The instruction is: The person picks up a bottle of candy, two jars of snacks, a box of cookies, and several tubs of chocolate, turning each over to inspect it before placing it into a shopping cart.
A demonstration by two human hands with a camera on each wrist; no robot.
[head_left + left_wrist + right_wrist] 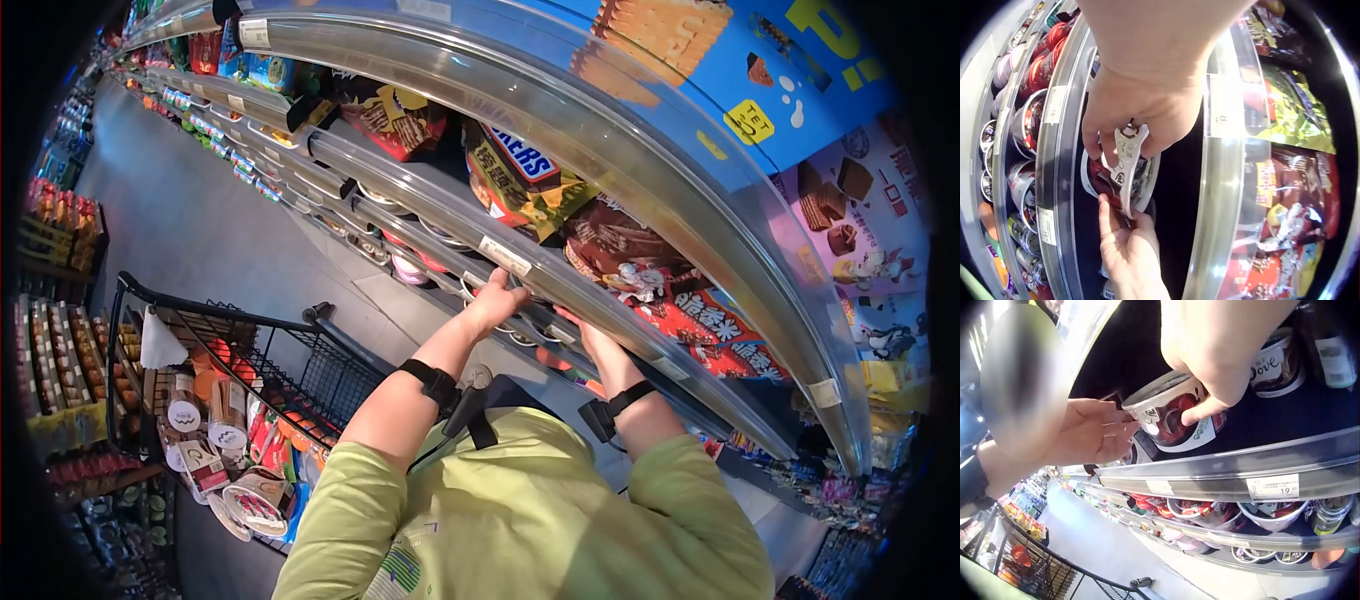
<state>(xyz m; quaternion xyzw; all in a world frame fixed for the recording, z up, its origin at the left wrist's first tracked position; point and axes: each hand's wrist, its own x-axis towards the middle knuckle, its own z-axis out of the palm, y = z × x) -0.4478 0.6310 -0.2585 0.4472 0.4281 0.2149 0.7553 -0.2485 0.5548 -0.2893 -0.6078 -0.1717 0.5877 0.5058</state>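
Both hands reach in over a shelf edge, on a chocolate tub (1175,422) with a pale rim and a dark red and brown picture label. My left hand (1144,106) grips one side of it, fingers curled near the white rim. From the other side my right hand (1210,369) holds the tub, a fingertip pressing on its label. In the head view the left hand (495,303) and right hand (595,345) are partly behind the clear shelf front, which hides the tub there. A second tub, marked Dove (1270,367), stands farther along the same shelf.
A price-tag rail (1279,487) runs along the shelf front. Lower shelves hold more tubs (1197,512) and jars. Above are snack bags, including a Snickers bag (520,175). A loaded black shopping cart (230,330) stands in the aisle at left.
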